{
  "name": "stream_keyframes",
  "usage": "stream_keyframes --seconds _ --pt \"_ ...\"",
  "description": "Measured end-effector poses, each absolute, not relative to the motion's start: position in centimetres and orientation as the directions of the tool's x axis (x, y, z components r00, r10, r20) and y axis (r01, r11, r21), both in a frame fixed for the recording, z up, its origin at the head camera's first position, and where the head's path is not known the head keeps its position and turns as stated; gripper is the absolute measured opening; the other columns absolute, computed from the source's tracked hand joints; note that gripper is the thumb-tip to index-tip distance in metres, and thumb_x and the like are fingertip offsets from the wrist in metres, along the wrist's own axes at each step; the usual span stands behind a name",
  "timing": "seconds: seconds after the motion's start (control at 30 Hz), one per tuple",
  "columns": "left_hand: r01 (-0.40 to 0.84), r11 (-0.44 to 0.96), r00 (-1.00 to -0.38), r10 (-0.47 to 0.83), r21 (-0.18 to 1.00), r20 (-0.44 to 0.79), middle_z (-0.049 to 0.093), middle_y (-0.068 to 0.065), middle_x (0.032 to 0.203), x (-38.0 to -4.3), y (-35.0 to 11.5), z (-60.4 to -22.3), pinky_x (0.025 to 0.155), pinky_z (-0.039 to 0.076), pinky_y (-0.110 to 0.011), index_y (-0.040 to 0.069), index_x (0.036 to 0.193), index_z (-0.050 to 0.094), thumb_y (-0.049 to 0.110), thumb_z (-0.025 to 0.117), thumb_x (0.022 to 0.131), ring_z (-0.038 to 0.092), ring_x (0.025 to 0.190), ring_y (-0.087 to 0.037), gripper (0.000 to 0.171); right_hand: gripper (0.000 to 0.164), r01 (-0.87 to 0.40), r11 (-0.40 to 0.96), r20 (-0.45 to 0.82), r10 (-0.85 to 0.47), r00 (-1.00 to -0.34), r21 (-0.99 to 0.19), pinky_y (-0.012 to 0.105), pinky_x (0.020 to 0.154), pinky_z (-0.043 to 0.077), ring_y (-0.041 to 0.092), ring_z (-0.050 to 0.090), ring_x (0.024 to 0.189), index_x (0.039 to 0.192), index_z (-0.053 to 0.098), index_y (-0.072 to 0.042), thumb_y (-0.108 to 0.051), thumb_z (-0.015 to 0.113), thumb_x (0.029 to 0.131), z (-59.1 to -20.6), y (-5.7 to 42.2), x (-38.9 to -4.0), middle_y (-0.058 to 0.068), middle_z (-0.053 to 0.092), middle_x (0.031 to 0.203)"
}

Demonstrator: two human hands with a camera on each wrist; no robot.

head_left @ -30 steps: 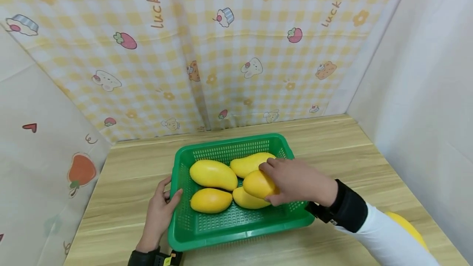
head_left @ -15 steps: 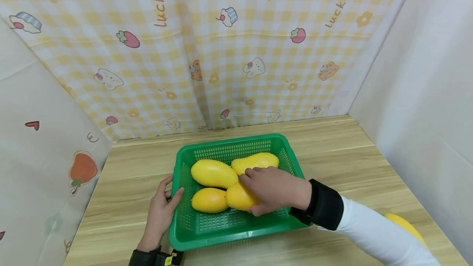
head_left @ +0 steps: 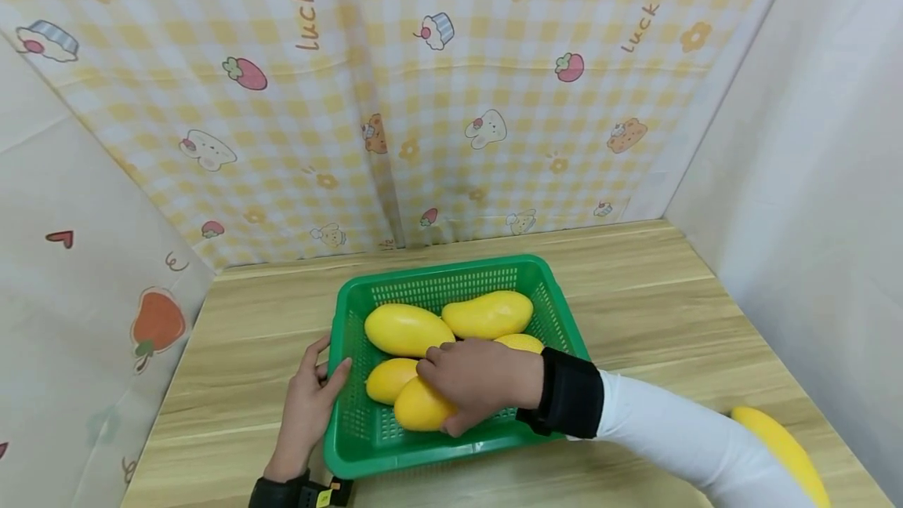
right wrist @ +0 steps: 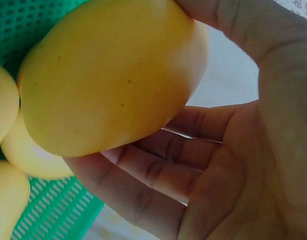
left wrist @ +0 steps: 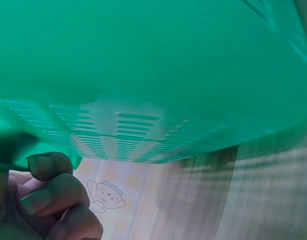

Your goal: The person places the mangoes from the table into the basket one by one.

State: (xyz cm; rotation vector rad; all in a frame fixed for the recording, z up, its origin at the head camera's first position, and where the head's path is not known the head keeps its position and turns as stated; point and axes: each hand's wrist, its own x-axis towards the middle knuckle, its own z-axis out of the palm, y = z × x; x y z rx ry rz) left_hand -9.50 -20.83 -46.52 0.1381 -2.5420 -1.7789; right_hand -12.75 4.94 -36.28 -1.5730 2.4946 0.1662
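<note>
A green mesh basket (head_left: pixel 409 459) sits on the table with several yellow mangoes in it. My left hand (head_left: pixel 306 406) grips its left rim, thumb on top; in the left wrist view the curled fingers (left wrist: pixel 68 190) show below the rim. Inside the basket, my right hand (head_left: pixel 487 375) holds a mango (head_left: pixel 423 404) at the front, its thumb and fingers on opposite sides of the fruit. That mango overlaps another mango (head_left: pixel 388 380) to its left. Behind lie a mango at back left (head_left: pixel 409 330) and one at back right (head_left: pixel 488 314). My wrist partly hides a mango (head_left: pixel 522 342).
Outside the basket, a yellow mango (head_left: pixel 783 449) lies at the table's right, partly behind the white sleeve (head_left: pixel 677 422). A checked cloth (head_left: pixel 451 171) hangs at the back of the wooden table (head_left: pixel 635 281), and pale cloth walls stand at both sides.
My right hand has carried its mango from the basket's right side toward the front left, uncovering a mango at the right. My left hand stays on the rim.
</note>
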Motion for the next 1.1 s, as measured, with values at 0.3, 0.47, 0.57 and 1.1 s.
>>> stream_keyframes --seconds 0.3,0.47,0.57,1.1 --pt "-0.054 0.345 -0.994 -0.107 0.937 -0.018 0.068 -0.022 0.096 -9.5 -21.0 -46.4 0.049 0.056 -0.031 0.004 0.14 0.036 0.02 0.057 0.098 0.067 0.062 -0.02 0.049 0.048 -0.925 0.38 -0.237 -0.898 -0.369 0.001 0.017 0.054 0.038 0.006 0.042 0.068 0.11 0.056 -0.014 -0.051 0.068 0.082 -37.3 2.5 -12.4 -0.006 0.05 0.087" --pt "-0.037 0.334 -0.996 -0.087 0.942 -0.008 0.068 -0.021 0.095 -9.5 -21.0 -46.5 0.05 0.056 -0.031 0.003 0.14 0.036 0.021 0.056 0.099 0.066 0.062 -0.019 0.049 0.047 -0.926 0.378 -0.27 -0.89 -0.368 0.016 0.017 0.053 0.04 0.005 0.043 0.068 0.11 0.057 -0.015 -0.05 0.069 0.08 -37.9 1.3 -12.1 -0.006 0.051 0.088" --pt "-0.043 0.327 -0.996 -0.085 0.944 -0.016 0.068 -0.021 0.096 -9.5 -20.9 -46.6 0.051 0.056 -0.031 0.004 0.14 0.035 0.022 0.056 0.099 0.067 0.064 -0.018 0.05 0.049 -0.922 0.386 -0.291 -0.881 -0.373 0.015 0.017 0.055 0.042 0.004 0.045 0.069 0.112 0.057 -0.016 -0.051 0.07 0.08 -38.2 0.8 -12.1 -0.006 0.053 0.091" --pt "-0.059 0.346 -0.995 -0.093 0.936 -0.029 0.068 -0.021 0.099 -9.5 -20.9 -46.5 0.053 0.057 -0.03 0.004 0.14 0.036 0.023 0.057 0.098 0.068 0.067 -0.018 0.05 0.053 -0.932 0.362 -0.381 -0.858 -0.345 0.029 0.018 0.067 0.047 0.007 0.052 0.078 0.122 0.058 -0.015 -0.057 0.058 0.089 -40.0 -0.5 -12.9 -0.004 0.053 0.104"
